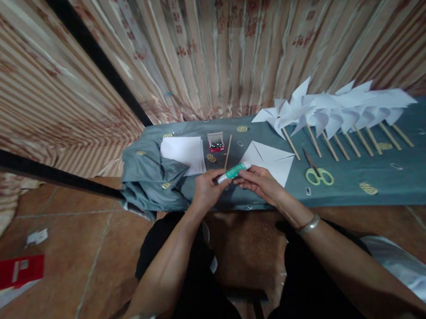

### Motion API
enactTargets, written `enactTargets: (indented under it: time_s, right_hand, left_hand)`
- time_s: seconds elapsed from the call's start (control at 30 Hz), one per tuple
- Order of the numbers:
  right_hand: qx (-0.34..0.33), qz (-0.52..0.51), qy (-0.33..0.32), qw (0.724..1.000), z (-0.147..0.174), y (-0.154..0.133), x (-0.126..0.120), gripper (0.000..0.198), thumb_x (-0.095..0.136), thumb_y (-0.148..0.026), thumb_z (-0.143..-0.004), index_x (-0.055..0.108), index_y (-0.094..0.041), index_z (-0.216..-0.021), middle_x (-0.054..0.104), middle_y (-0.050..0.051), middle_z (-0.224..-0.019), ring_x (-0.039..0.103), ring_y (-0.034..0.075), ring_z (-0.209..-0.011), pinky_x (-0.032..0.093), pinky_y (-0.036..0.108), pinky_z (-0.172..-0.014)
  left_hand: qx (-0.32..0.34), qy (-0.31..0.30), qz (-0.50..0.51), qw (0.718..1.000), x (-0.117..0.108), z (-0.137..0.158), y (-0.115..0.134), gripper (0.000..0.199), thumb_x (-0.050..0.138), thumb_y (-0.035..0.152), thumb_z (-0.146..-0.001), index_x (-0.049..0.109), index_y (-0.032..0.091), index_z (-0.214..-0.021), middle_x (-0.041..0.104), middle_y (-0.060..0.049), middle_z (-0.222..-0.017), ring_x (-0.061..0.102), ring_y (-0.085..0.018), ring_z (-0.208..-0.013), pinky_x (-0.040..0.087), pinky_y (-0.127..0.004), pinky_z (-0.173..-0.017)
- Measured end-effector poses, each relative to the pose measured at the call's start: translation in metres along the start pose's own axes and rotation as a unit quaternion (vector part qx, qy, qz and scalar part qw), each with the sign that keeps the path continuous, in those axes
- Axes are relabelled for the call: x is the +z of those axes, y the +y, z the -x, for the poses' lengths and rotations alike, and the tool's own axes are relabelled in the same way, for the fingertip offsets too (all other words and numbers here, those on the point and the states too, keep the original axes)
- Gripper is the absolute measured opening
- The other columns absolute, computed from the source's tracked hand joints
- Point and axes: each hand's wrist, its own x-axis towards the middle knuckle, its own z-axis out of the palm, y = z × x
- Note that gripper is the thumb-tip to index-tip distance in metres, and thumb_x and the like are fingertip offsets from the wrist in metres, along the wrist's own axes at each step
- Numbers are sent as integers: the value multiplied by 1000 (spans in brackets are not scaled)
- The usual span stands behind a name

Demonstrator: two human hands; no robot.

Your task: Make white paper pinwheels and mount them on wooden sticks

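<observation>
A green and white glue stick [235, 171] is held level between my two hands, above the front part of the cloth-covered table. My left hand [207, 188] grips its white left end, and the fingers of my right hand [258, 179] close around the other end. Under and behind my right hand lies a white paper square [268, 156] with slits cut from its corners toward the middle. A thin wooden stick [228, 151] rests just beyond my left hand. Close by it is a small red box [216, 143] of shiny metal pins.
White sheets of paper [186, 151] are stacked at the left. Several white paper pinwheels [327, 111] on wooden sticks lie in a row at the right. Scissors [318, 175] with pale green handles lie before them. A striped curtain [204, 52] hangs behind the table [348, 190].
</observation>
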Motion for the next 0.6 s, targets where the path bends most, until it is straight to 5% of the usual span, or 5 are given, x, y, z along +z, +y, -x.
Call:
enactTargets:
  time_s: [0.17,0.37,0.6]
  right_hand:
    - [-17,27,16,999,1,-6,-3,38,88,-35,-64,74,-21,-97,79,5,-96,73,10,-69,56,17,-61]
    - [-38,37,26,998,5,-15,-16,35,87,-36,-66,75,-20,-95,79,6,-95,72,10,-71,55,18,-62]
    - [-75,42,58,995,14,-30,-33,34,87,-38,-66,76,-21,-93,79,6,-93,72,11,-71,56,17,-61]
  left_hand:
    - [-28,69,-84,994,-19,-10,-14,25,71,23,-76,76,15,-100,76,-6,-91,68,-19,-78,52,-29,-75]
    - [3,92,-249,964,-34,-15,-19,20,69,21,-79,75,17,-97,74,-8,-93,65,-24,-90,50,-35,-86]
    - [-4,56,-322,945,-26,-10,-15,22,70,29,-81,73,18,-100,69,-9,-98,64,-21,-82,49,-31,-76]
